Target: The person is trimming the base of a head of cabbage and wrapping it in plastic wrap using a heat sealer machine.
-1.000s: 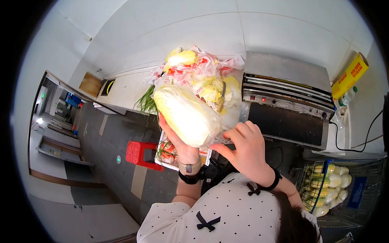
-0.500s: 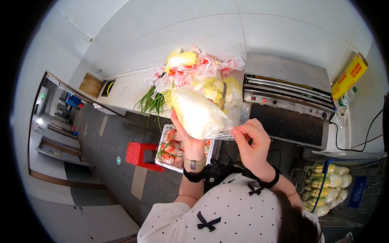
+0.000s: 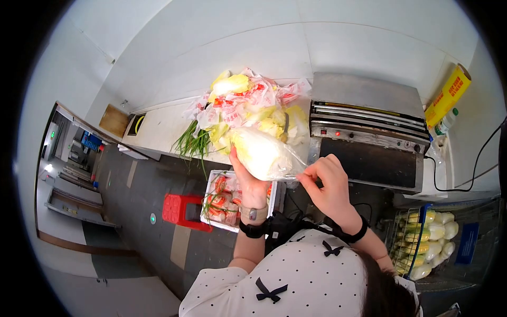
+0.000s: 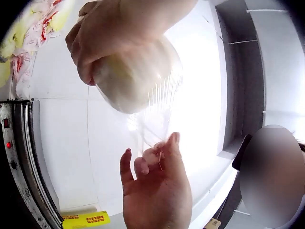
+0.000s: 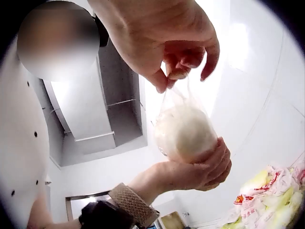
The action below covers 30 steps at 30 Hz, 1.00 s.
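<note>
A pale napa cabbage is held up in front of the person's body, below the counter's pile of leaves in the head view. My left hand grips it from beneath; in the left wrist view its fingers curl round the cabbage's side. Clear plastic film covers the cabbage's near end and stretches off it. My right hand pinches the gathered film between thumb and fingers, a short way from the cabbage. The right wrist view shows the film drawn taut from the cabbage to those fingertips.
A wrapping machine with a lit red lamp stands at right, a yellow film roll beyond it. Leaves and printed bags cover the counter. Below are a white box of wrapped vegetables, a red stool and a cart of cabbages.
The cabbage's near end was close to the right fingers; now film stretches between them. The cabbage has turned and shows foreshortened. The right hand keeps pinching the film.
</note>
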### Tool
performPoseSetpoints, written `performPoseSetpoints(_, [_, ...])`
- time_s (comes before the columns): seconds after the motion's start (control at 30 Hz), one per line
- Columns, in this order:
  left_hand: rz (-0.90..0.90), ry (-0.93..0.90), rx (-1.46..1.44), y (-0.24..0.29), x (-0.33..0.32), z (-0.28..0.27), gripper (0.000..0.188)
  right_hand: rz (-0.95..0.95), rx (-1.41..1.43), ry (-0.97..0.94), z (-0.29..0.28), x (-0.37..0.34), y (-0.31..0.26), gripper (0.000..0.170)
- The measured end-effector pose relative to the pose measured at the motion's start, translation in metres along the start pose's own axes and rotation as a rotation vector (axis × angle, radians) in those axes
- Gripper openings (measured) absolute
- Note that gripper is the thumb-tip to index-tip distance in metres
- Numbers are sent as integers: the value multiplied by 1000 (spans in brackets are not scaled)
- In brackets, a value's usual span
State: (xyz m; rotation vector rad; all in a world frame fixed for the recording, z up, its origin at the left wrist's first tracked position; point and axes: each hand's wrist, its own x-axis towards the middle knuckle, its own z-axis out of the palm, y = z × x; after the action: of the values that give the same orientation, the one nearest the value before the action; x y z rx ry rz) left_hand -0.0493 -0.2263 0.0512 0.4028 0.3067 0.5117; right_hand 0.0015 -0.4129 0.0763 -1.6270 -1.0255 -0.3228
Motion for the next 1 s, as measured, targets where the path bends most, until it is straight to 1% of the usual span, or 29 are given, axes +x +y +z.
performPoseSetpoints(0.1, [-88,5,9,-4,-2,3,58,-52,-58,131,0,2,1,17])
performPoseSetpoints(0.2, [-97,-55,18,-14,-1,-1,60,-234,-143,279,4,8,9,18])
performPoseSetpoints(0.3, [-86,-37,48,-28,-6,6,61,-391,-208,363,2,20,14,19])
performPoseSetpoints(0.4, [-81,-58,-9,-34,-6,13,62,-309,-162,442,3,33,20,19])
performPoseSetpoints(0.43, [-72,-87,-37,-34,-4,12,63,-305,-194,456,0,37,16,16])
performPoseSetpoints(0.47, [-88,-148,-84,-34,-3,12,63,-277,-66,459,1,40,15,15])
performPoseSetpoints(0.53, [-122,-268,-174,-34,-3,12,63,-219,192,463,9,46,17,13])
performPoseSetpoints(0.57, [-133,-308,-234,-33,-3,13,64,-100,341,408,12,42,15,10])
performPoseSetpoints(0.67, [-109,-389,-217,-34,-6,17,65,-17,312,266,2,42,13,7])
performPoseSetpoints(0.7, [-133,-379,-227,-33,-8,18,66,34,370,260,3,42,14,7])
performPoseSetpoints(0.77, [-181,-360,-248,-30,-12,21,66,50,471,101,-3,42,19,7])
performPoseSetpoints(0.8, [-169,-350,-186,-29,-8,17,67,55,520,20,-6,42,21,6])
performPoseSetpoints(0.87, [-145,-329,-62,-30,0,4,68,-29,487,-44,-7,44,23,14])
performPoseSetpoints(0.9, [-119,-349,42,-33,-6,7,68,-68,472,-78,-7,43,22,19])
performPoseSetpoints(0.93, [-94,-369,148,-37,-15,14,68,-35,526,-21,-4,43,16,27])
performPoseSetpoints(1.0, [-128,-418,172,-41,-18,21,66,28,633,96,3,46,0,42])
